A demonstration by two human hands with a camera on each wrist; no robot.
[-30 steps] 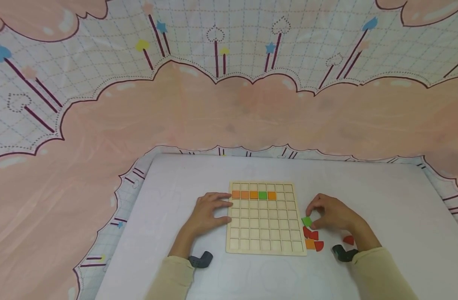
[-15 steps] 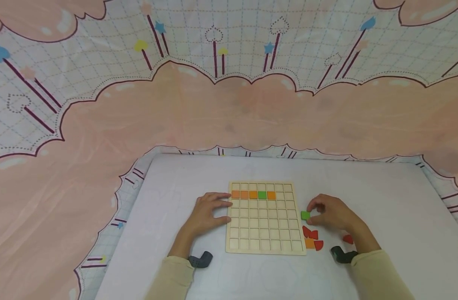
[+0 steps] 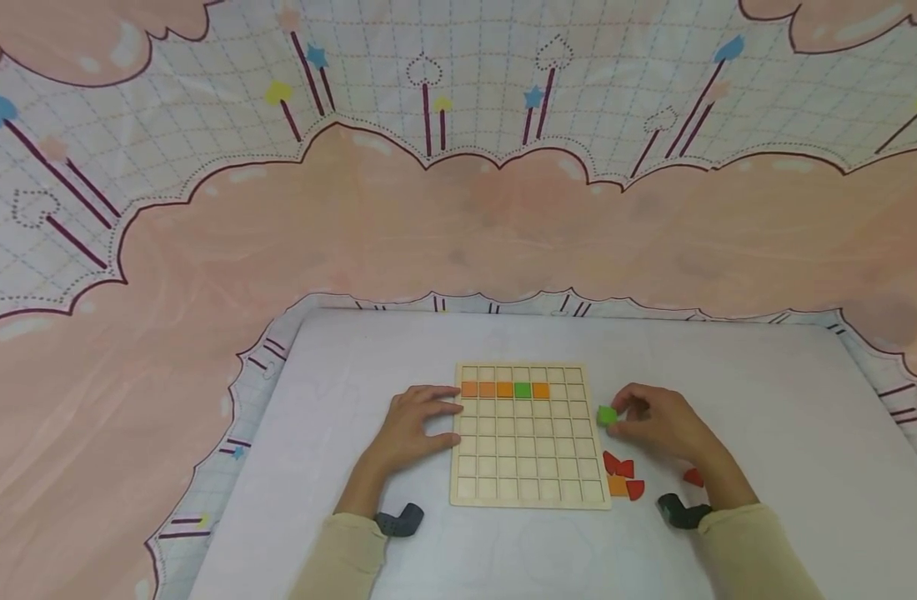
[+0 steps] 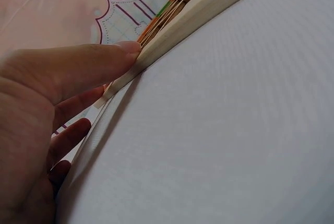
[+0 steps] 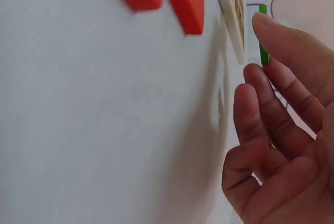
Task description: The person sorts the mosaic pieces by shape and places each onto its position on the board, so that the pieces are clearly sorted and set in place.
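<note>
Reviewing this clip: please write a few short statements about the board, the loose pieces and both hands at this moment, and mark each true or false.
1. The right hand pinches a green square piece just off the right edge of the wooden grid board. True.
2. The left hand is lifted clear of the board. False: its fingers rest against the board's left edge.
3. The second row holds five pieces, four orange and one green. True.
4. The loose red pieces lie left of the board. False: they lie off its lower right corner, beside an orange piece.
5. The board's bottom row is filled. False: it is empty.
</note>
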